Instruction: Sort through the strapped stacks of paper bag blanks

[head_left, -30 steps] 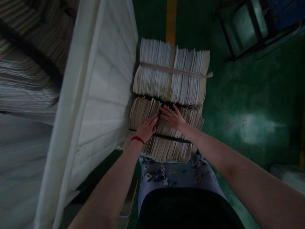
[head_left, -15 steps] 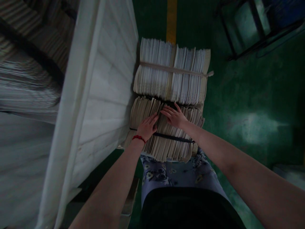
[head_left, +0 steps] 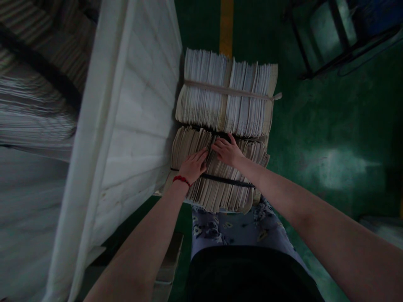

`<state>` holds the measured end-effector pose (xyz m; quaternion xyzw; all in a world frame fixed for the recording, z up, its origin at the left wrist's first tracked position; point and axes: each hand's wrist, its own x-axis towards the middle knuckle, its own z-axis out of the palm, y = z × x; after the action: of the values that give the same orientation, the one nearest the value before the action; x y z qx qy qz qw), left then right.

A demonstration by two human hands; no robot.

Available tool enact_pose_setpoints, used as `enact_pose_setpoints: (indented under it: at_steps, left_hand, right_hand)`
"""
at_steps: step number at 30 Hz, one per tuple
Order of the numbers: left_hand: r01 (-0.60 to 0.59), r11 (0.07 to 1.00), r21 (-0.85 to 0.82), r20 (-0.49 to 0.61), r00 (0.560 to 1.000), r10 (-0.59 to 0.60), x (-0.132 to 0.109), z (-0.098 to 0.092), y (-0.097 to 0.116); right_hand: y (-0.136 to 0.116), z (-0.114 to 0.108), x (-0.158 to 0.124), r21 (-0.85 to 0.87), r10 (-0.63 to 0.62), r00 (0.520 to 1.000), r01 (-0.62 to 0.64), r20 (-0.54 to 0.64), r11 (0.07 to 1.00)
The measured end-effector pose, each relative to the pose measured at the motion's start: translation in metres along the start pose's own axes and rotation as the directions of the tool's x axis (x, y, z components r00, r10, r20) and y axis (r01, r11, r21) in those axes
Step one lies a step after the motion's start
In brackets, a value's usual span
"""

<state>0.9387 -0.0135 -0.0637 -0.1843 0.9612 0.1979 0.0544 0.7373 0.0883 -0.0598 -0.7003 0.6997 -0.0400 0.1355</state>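
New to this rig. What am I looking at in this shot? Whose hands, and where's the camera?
No machine here: these are a person's two bare hands, filmed by a camera worn on their head, looking forward and down. The left hand, with a red wristband, and the right hand rest on the lower paper bundle, which is tied with a dark band. Neither hand clearly grips anything. The upper paper bundle has a pale band. A white panel stands beside the bundles, with green floor and a yellow line beyond. The person's floral trousers show below.
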Motion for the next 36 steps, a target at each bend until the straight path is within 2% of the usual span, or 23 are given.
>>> enact_pose_setpoints:
  at_steps: [4, 8, 13, 19, 24, 29, 36]
  left_hand:
    - [-0.025, 1.000, 0.015, 0.033, 0.999, 0.024, 0.002, -0.002, -0.004]
    - [-0.014, 1.000, 0.018, 0.055, 0.998, 0.013, 0.003, -0.005, -0.006]
    - [0.041, 0.999, 0.027, -0.004, 0.999, -0.041, 0.005, -0.001, 0.002]
    - [0.212, 0.977, -0.022, -0.065, 0.975, -0.213, 0.007, 0.009, 0.020]
    - [0.207, 0.976, -0.064, -0.098, 0.972, -0.213, 0.006, 0.010, 0.022]
    - [0.196, 0.978, -0.065, -0.136, 0.970, -0.203, 0.005, 0.008, 0.019]
    - [0.216, 0.973, -0.079, -0.071, 0.973, -0.222, 0.005, 0.004, 0.019]
  right_hand:
    - [-0.011, -0.002, 0.008, -0.092, -0.008, 0.999, 0.012, 0.042, 0.996]
    - [-0.017, 0.001, 0.002, -0.117, 0.028, 0.999, -0.024, 0.031, 0.993]
    - [-0.015, 0.008, -0.008, -0.063, -0.015, 1.000, 0.015, 0.010, 0.998]
    - [-0.004, 0.007, -0.010, 0.070, -0.014, 1.000, 0.014, 0.004, 0.997]
    - [0.006, 0.007, -0.017, 0.153, -0.032, 0.999, 0.033, -0.013, 0.988]
    - [0.006, 0.007, -0.013, 0.112, -0.058, 0.998, 0.055, 0.020, 0.992]
    - [-0.001, 0.002, -0.013, -0.033, -0.037, 0.999, 0.038, 0.011, 0.999]
